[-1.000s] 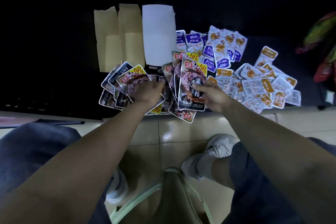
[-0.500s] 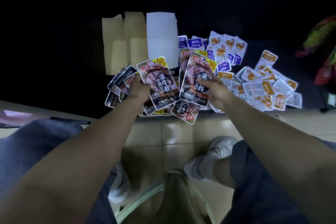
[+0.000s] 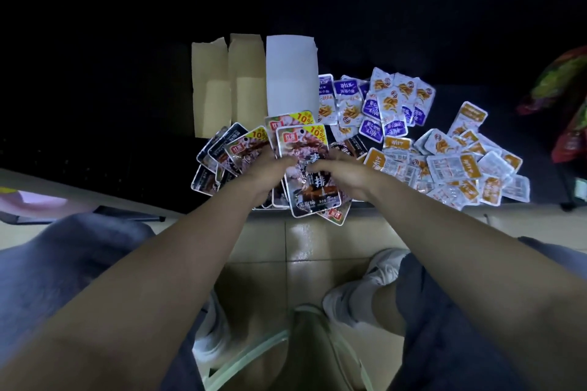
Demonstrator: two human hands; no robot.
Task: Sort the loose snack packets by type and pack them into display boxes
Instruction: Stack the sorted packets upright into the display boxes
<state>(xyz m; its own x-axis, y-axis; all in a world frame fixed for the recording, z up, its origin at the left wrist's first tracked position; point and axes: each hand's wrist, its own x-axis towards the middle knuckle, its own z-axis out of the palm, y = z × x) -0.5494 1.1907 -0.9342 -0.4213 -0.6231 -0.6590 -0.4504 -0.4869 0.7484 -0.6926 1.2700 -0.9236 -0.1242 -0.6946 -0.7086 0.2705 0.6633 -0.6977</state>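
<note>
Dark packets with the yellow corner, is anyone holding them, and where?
Both hands hold a stack of dark packets: left hand at its left edge, right hand at its right edge, fingers over the front.

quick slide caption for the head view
Left hand and right hand hold a stack of dark packets beside purple packets and orange packets.

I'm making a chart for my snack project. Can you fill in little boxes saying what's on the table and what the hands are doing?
left grip: holds a bunch of dark packets
right grip: holds the same bunch
purple packets: loose pile, behind and to the right
orange packets: loose pile, far right
display boxes: two brown, one white, beyond the dark packets; insides not visible
</note>
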